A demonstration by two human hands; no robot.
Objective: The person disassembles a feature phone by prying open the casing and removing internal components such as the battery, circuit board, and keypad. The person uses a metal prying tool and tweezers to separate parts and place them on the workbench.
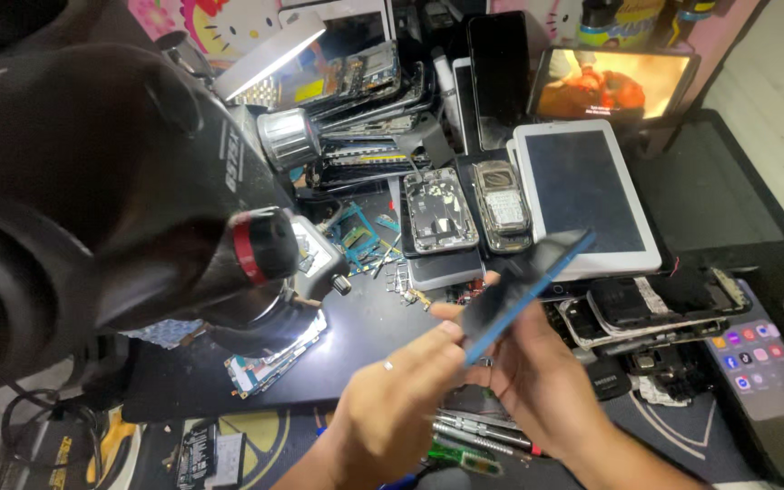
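Both hands meet in front of the black work mat (365, 336), holding one blue-edged phone (524, 286) between them. The left hand (387, 413) pinches the phone's lower end with fingers closed on it, a ring showing on one finger; the right hand (542, 377) cups the phone from below, fingers wrapped around its back. The phone is tilted, its upper corner rising toward the white tablet (583, 195).

Measured from that white tablet: just to its left lie two opened handsets (469, 209), backs off, side by side. Beyond them, farther left, a microscope (183, 227) looms large over the mat, with a lit circuit board (269, 363) under its lens. Behind the tablet, a second tablet (614, 86) plays a video. To its right sits a large dark screen (710, 195), and below that a lit phone (759, 363) showing app icons. Directly below the tablet a heap of dismantled phones (655, 313) crowds up to the right hand.

The only bare patch is the mat's middle strip, between the microscope and the hands. Tweezers and tools (469, 436) lie along its near edge.
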